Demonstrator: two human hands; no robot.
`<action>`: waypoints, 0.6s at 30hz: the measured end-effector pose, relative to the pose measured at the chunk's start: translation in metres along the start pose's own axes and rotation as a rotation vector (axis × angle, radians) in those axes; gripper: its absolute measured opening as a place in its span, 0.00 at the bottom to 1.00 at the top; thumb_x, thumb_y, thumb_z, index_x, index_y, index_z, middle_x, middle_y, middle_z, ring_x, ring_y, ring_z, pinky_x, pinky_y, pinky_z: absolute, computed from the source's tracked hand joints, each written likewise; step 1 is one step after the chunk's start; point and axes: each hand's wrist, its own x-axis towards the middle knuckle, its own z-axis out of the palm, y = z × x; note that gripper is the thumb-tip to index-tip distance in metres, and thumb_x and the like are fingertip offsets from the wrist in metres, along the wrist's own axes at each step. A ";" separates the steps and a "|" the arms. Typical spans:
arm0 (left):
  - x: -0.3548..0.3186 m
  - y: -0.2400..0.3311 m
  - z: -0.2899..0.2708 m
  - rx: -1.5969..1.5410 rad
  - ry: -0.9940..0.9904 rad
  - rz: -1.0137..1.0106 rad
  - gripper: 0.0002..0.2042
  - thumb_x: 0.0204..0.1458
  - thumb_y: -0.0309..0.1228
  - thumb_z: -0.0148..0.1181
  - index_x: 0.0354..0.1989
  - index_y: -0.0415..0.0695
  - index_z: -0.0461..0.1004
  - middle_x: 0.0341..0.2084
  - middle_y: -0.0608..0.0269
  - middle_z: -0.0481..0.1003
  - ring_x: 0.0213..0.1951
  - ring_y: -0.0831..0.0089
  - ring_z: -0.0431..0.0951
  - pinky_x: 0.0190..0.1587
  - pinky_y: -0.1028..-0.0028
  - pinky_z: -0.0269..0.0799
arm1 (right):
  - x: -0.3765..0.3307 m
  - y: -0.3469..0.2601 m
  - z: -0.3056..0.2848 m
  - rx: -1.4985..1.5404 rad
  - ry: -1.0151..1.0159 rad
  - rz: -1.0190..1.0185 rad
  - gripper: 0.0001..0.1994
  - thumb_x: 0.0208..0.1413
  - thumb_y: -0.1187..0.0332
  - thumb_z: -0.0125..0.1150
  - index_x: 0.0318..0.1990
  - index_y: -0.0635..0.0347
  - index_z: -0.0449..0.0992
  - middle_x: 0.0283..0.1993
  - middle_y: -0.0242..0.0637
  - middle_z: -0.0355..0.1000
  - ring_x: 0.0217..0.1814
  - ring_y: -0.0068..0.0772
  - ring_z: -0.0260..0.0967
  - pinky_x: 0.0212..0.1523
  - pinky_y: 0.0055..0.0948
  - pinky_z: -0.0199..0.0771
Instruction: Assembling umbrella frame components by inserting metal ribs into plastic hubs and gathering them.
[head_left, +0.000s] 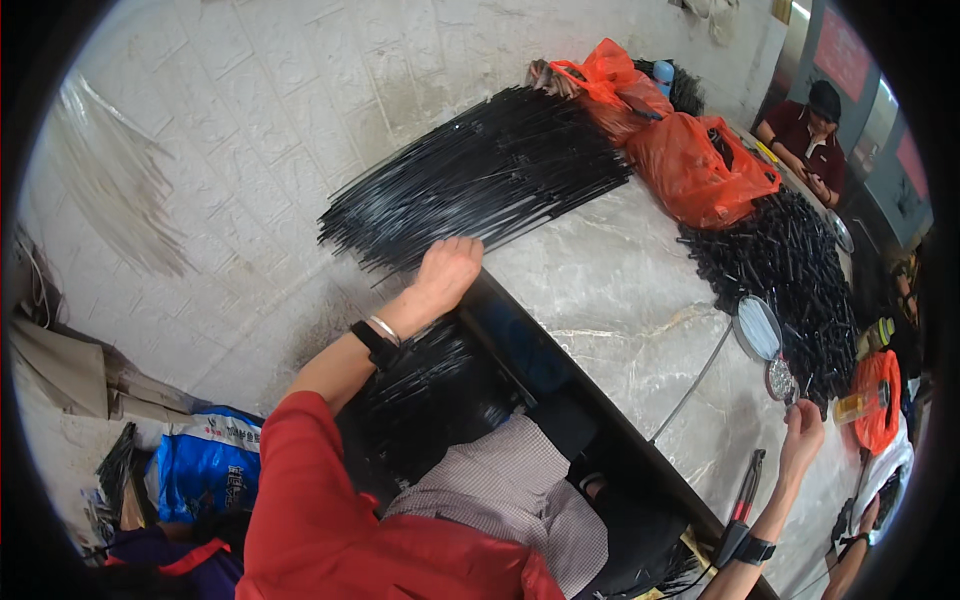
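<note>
My left hand (450, 270) is at the table's near edge, its fingers curled at the near end of a wide stack of long thin black rods (480, 170). One rod appears to run from those fingers toward the far right. Over the table's right part, my right hand (803, 432) has its fingertips pinched together; anything between them is too small to make out. Just beyond them are a small round dish (780, 379) of tiny shiny pieces and an oval dish (757, 328) with a light-blue pleated piece in it. A heap of short black tubes (780, 280) lies behind.
Orange plastic bags (700, 170) stand at the back of the grey table (600, 280). Red-handled pliers (742, 495) and a thin rod (690, 385) lie nearer. A cup (852, 408) sits at the right. Another person (810, 145) sits beyond. A blue sack (205, 470) stands lower left.
</note>
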 end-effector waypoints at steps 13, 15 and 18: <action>0.000 0.019 -0.056 -0.850 -0.100 -0.243 0.14 0.52 0.34 0.60 0.42 0.37 0.77 0.29 0.48 0.78 0.30 0.59 0.80 0.34 0.68 0.74 | -0.114 -0.171 0.087 0.736 -0.635 0.284 0.08 0.60 0.74 0.55 0.44 0.70 0.73 0.38 0.42 0.76 0.35 0.28 0.75 0.38 0.25 0.76; -0.003 0.014 -0.049 -0.810 -0.012 -0.296 0.16 0.51 0.34 0.61 0.45 0.37 0.75 0.33 0.51 0.78 0.32 0.61 0.80 0.36 0.68 0.74 | -0.126 -0.197 0.119 0.789 -0.790 0.327 0.12 0.60 0.72 0.55 0.47 0.72 0.72 0.40 0.45 0.76 0.38 0.30 0.75 0.39 0.26 0.77; -0.014 0.008 -0.036 -0.793 -0.081 -0.362 0.21 0.50 0.36 0.63 0.48 0.35 0.72 0.34 0.51 0.78 0.34 0.62 0.79 0.37 0.68 0.74 | -0.141 -0.221 0.185 0.908 -0.939 0.382 0.18 0.61 0.70 0.55 0.54 0.74 0.67 0.46 0.47 0.74 0.44 0.32 0.74 0.41 0.26 0.77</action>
